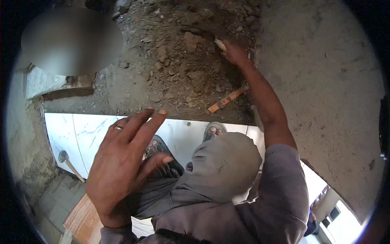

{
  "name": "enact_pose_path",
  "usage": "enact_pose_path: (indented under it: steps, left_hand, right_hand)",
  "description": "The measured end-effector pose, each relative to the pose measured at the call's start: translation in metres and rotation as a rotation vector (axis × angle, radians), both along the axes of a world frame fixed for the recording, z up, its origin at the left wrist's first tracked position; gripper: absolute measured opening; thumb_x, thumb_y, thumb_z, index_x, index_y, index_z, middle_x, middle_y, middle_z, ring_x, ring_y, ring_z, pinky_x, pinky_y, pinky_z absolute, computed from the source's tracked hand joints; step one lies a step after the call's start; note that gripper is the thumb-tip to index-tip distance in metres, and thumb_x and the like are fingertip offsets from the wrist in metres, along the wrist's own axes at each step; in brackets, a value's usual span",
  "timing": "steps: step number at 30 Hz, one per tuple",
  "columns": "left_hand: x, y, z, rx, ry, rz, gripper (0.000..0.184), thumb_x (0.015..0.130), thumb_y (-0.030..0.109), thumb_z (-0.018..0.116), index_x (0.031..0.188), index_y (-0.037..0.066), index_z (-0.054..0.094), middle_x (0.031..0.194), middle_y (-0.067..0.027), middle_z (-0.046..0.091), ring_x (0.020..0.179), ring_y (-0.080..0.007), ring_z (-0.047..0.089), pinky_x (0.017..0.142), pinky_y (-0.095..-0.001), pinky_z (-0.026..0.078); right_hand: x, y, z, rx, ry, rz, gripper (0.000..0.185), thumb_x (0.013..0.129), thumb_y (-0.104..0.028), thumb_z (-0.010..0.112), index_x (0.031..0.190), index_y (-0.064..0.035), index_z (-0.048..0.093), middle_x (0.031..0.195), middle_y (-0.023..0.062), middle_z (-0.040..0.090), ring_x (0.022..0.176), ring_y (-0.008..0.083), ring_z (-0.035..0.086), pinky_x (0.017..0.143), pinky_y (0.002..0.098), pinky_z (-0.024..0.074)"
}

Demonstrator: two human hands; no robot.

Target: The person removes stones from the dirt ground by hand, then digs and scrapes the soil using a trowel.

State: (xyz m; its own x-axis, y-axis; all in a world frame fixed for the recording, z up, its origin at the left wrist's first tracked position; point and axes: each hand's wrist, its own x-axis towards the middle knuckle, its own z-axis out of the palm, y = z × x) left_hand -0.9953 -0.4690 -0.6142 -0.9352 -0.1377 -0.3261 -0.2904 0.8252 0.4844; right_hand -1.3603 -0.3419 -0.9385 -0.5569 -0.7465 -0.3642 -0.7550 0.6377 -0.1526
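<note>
Flanking the soil [130,91]: a rough grey wall [321,73] stands close beside the right hand [235,53]; a stroke swung too wide could scrape the hand against it.
Soil: brown, loose and lumpy, lying between wall and tiles; crumbs could spill onto the tiles if it is pulled too hard toward the person.
Veined tiles [61,132]: white and glossy, edging the soil; a sandalled foot [214,130] rests on them, and grit underneath might scratch the surface or cause a slip.
Wooden strip [233,96]: lies aslant on the soil, one end near the wall; a low backward sweep could knock it away.
Mallet [64,157]: lies on the tiles at the left, apart from both feet; a careless step sideways could trip on it.
Left hand [128,154]: held up above the tiles, fingers spread wide, nothing visible in it; since it braces on nothing, leaning too far could upset balance.
Tool handle [220,45]: pale, over the soil near the wall, wrapped by the right hand's fingers (the working end is too dark to identify); striking a hard lump could twist the grip.
Clod [193,42]: sits just beside the tool; it could roll if struck.
String loop [191,103]: lies slack on the soil near the strip; dragging could snag it.
</note>
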Motion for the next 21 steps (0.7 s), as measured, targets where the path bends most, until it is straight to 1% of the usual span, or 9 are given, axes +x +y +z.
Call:
enact_pose_path:
  steps: [1, 3, 6, 8, 10, 14, 17, 20, 21]
  left_hand:
    - [0.0, 0.001, 0.001, -0.007, -0.018, 0.005, 0.063, 0.079, 0.039, 0.062, 0.13, 0.006, 0.044, 0.124, -0.0181, 0.05, 0.105, -0.0361, 0.051, 0.09, -0.0418, 0.041]
    - [-0.002, 0.0, 0.003, -0.036, -0.035, 0.043, 0.066, 0.076, 0.041, 0.064, 0.129, 0.006, 0.046, 0.125, -0.0189, 0.049, 0.107, -0.0374, 0.05, 0.092, -0.0424, 0.04]
    - [0.001, -0.009, 0.005, -0.034, -0.046, 0.099, 0.07, 0.075, 0.041, 0.064, 0.131, 0.006, 0.044, 0.125, -0.0198, 0.05, 0.11, -0.0378, 0.049, 0.094, -0.0419, 0.039]
    - [0.001, -0.016, 0.006, -0.03, 0.0, 0.116, 0.07, 0.075, 0.042, 0.063, 0.132, 0.008, 0.044, 0.127, -0.0189, 0.049, 0.113, -0.0375, 0.048, 0.095, -0.0417, 0.039]
    - [-0.002, -0.018, 0.011, -0.038, -0.013, 0.121, 0.069, 0.075, 0.042, 0.063, 0.132, 0.009, 0.044, 0.127, -0.0185, 0.049, 0.113, -0.0375, 0.048, 0.095, -0.0417, 0.039]
    - [-0.005, -0.019, 0.015, -0.057, -0.026, 0.108, 0.068, 0.076, 0.044, 0.062, 0.131, 0.009, 0.044, 0.127, -0.0181, 0.049, 0.113, -0.0378, 0.048, 0.095, -0.0421, 0.039]
    - [-0.004, -0.021, 0.009, -0.071, -0.081, 0.07, 0.067, 0.077, 0.045, 0.061, 0.131, 0.008, 0.045, 0.126, -0.0185, 0.05, 0.112, -0.0384, 0.049, 0.094, -0.0425, 0.039]
    - [-0.002, -0.021, -0.005, -0.051, -0.125, 0.072, 0.067, 0.077, 0.044, 0.062, 0.131, 0.008, 0.044, 0.125, -0.0193, 0.05, 0.112, -0.0392, 0.049, 0.094, -0.0429, 0.039]
    - [-0.002, -0.02, -0.009, -0.038, -0.166, 0.092, 0.067, 0.077, 0.043, 0.062, 0.131, 0.007, 0.044, 0.125, -0.0198, 0.051, 0.111, -0.0395, 0.049, 0.094, -0.043, 0.039]
  right_hand:
    - [0.004, 0.009, -0.005, 0.011, -0.005, -0.01, 0.05, 0.084, -0.015, 0.059, 0.129, -0.0071, 0.039, 0.11, 0.0194, 0.058, 0.1, 0.0337, 0.057, 0.083, 0.0449, 0.0444]
    - [0.025, 0.027, -0.014, -0.227, 0.365, 0.0, 0.051, 0.08, -0.012, 0.063, 0.127, -0.0082, 0.043, 0.113, 0.0168, 0.056, 0.104, 0.0348, 0.053, 0.086, 0.0447, 0.0432]
    - [0.063, 0.061, -0.011, -0.323, 0.113, 0.215, 0.05, 0.076, -0.007, 0.064, 0.123, -0.0078, 0.048, 0.115, 0.0162, 0.052, 0.108, 0.0359, 0.048, 0.091, 0.0468, 0.0411]
    - [0.09, 0.099, -0.035, -0.21, 0.122, 0.366, 0.034, 0.078, -0.009, 0.061, 0.112, -0.0064, 0.056, 0.11, 0.0157, 0.052, 0.103, 0.0372, 0.049, 0.09, 0.0482, 0.0404]
    - [0.105, 0.137, -0.05, 0.001, 0.069, 0.243, 0.024, 0.081, -0.015, 0.058, 0.103, -0.0063, 0.059, 0.107, 0.0165, 0.055, 0.101, 0.0381, 0.051, 0.091, 0.0467, 0.0395]
    - [0.105, 0.157, -0.03, 0.037, 0.07, 0.062, 0.023, 0.082, -0.023, 0.058, 0.098, -0.0058, 0.059, 0.095, 0.0169, 0.06, 0.091, 0.0354, 0.057, 0.084, 0.0432, 0.0436]
    - [0.091, 0.135, 0.008, 0.196, -0.176, 0.073, 0.019, 0.082, -0.021, 0.058, 0.092, -0.0054, 0.06, 0.083, 0.0165, 0.062, 0.077, 0.03, 0.06, 0.072, 0.0408, 0.0462]
    - [0.082, 0.087, 0.065, -0.095, -0.533, 0.04, 0.011, 0.081, -0.014, 0.057, 0.079, -0.0039, 0.061, 0.072, 0.0111, 0.06, 0.066, 0.0193, 0.056, 0.061, 0.0358, 0.0436]
    - [0.066, 0.071, 0.067, -0.175, -0.669, 0.142, 0.017, 0.085, -0.019, 0.058, 0.094, -0.0049, 0.064, 0.085, 0.0094, 0.063, 0.078, 0.016, 0.058, 0.07, 0.0338, 0.0462]
